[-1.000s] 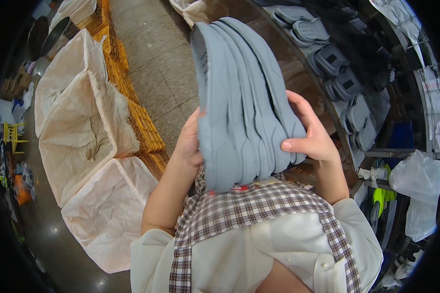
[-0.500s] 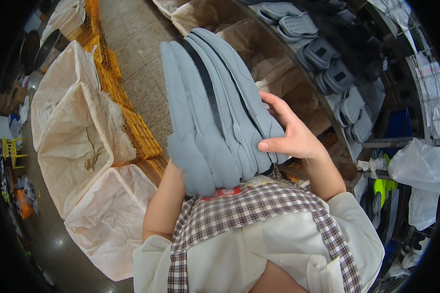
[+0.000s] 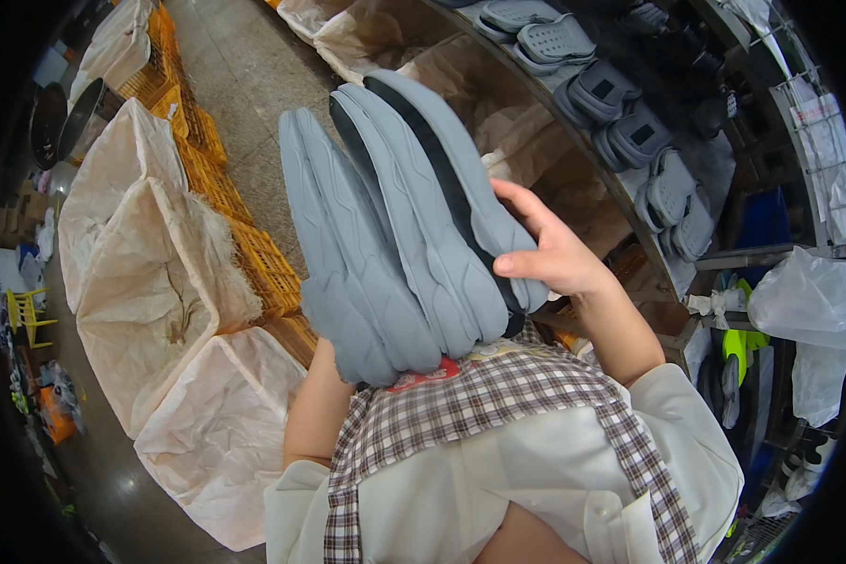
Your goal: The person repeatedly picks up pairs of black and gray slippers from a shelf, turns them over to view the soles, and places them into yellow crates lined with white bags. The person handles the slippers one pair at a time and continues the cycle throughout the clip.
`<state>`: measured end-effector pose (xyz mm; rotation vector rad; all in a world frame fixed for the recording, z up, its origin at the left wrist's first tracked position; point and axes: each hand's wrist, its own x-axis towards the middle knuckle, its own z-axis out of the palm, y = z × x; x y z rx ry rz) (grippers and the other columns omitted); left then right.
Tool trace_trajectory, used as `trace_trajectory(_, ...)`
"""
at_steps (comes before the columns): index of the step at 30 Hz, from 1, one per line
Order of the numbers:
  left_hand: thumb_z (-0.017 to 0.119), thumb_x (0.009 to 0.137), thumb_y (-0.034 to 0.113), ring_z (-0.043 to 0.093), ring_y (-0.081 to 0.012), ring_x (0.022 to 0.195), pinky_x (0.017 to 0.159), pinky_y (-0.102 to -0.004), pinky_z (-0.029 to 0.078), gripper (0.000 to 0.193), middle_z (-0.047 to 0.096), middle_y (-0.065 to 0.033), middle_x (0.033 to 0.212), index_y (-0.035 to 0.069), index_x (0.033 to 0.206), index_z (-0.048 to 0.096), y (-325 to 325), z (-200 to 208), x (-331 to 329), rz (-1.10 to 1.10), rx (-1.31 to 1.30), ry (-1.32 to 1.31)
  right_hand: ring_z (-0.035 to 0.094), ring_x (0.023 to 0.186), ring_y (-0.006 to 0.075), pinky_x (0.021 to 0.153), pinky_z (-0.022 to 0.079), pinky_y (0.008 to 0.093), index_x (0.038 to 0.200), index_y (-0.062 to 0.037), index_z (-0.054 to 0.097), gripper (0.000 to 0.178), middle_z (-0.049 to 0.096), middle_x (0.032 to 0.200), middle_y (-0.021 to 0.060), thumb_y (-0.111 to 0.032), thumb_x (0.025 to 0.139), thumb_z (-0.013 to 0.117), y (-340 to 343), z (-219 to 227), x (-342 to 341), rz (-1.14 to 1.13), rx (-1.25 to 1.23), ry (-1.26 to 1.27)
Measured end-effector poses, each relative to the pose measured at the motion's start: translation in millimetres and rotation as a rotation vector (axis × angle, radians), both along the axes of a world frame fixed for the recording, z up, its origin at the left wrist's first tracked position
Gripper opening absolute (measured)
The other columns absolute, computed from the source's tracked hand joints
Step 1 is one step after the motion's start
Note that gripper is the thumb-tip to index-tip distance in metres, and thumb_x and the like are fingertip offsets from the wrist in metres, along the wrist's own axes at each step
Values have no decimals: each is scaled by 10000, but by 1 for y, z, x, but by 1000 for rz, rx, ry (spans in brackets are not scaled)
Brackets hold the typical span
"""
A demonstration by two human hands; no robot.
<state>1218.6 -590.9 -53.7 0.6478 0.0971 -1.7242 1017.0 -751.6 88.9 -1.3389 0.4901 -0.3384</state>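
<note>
Several grey shoe soles [image 3: 395, 226] stand on edge, side by side in a stack, in front of my chest. Dark gaps part some of them, and the stack fans out toward its far end. My right hand [image 3: 550, 252] grips the rightmost sole, its thumb on the near part and its fingers reaching along the outer side. On the left, my forearm [image 3: 312, 404] goes under the stack, and the soles hide my left hand and its fingers.
At left, cream fabric-lined bags [image 3: 127, 273] stand along orange plastic crates [image 3: 258, 263]. More lined bins [image 3: 432, 61] lie ahead. To the right, a shelf [image 3: 573, 103] carries pairs of grey soles [image 3: 555, 39], and a clear plastic bag [image 3: 799, 301] hangs nearby.
The stack has shifted left and fanned wider. A wide dark gap now shows beside the rightmost sole, which my right hand still grips.
</note>
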Motion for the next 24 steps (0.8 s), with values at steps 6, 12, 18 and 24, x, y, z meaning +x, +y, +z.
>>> trace_trajectory(6,476,952,163,548,-225,1123,921,-366,490,483,503,-157,1284,27,1391,328,5,-4,-4,-10,18,9,354,1285,242,1067,283,348,1430,6,223,957,358,1388,165,-194,701,811,9,-12,0,87,-52,38)
trace_trajectory(12,477,951,160,547,-224,1124,920,-365,490,489,502,-156,1285,28,1395,322,2,8,-5,25,3,-15,327,1301,233,1072,263,349,1437,-1,205,984,346,1396,154,-182,679,806,7,-17,-1,79,51,15)
trace_trajectory(18,479,949,157,547,-223,1125,920,-364,491,495,501,-156,1287,29,1399,316,-10,36,-3,90,-11,-60,294,1322,235,1090,222,347,1438,-1,203,986,328,1410,148,-189,669,791,2,-29,-3,96,62,-52)
trace_trajectory(24,480,948,155,546,-222,1127,919,-363,491,501,499,-156,1288,30,1403,309,-23,67,-7,174,-19,-118,305,1321,235,1089,226,355,1441,-18,209,986,328,1415,133,-195,647,765,-1,-45,-5,51,91,-30)
